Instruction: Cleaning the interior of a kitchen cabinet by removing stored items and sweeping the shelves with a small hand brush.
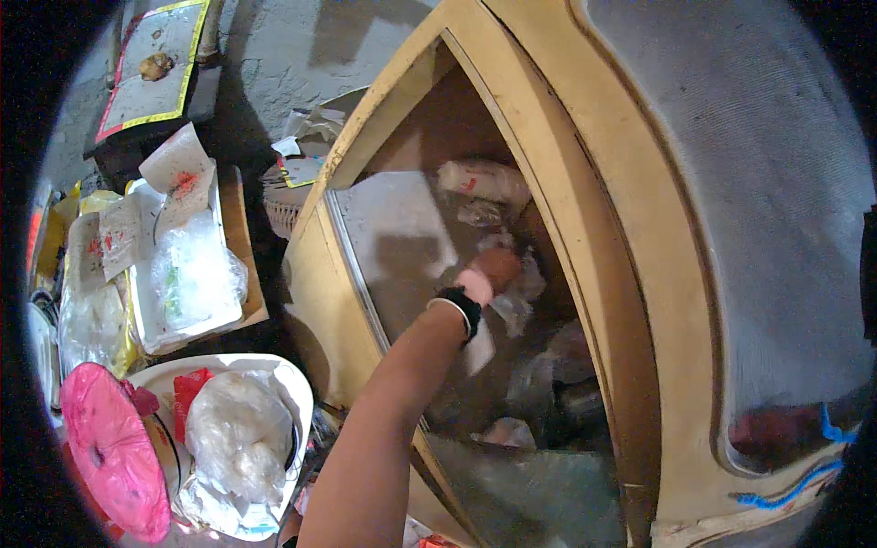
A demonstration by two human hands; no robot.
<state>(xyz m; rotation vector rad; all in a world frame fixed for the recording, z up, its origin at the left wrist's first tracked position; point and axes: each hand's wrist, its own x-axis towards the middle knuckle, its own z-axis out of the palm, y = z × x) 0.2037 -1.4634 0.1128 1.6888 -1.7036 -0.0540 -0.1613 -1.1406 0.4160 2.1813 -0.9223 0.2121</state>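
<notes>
An arm with a dark and a white band at the wrist reaches from the bottom into a cream-framed cabinet. Its bare hand, seemingly my right, is blurred beside crumpled clear plastic; its fingers are hidden. Above the hand lie a white plastic-wrapped package and a small clear bag. A pale sheet lies to its left inside the cabinet. My left hand is out of view; part of something skin-toned at the bottom edge is too little to tell.
A white basin with plastic bags and a pink plastic-covered round thing stand at lower left. Left of the cabinet is a white tray with clear plastic. The cabinet's frame edges surround the arm. A blue cord hangs at lower right.
</notes>
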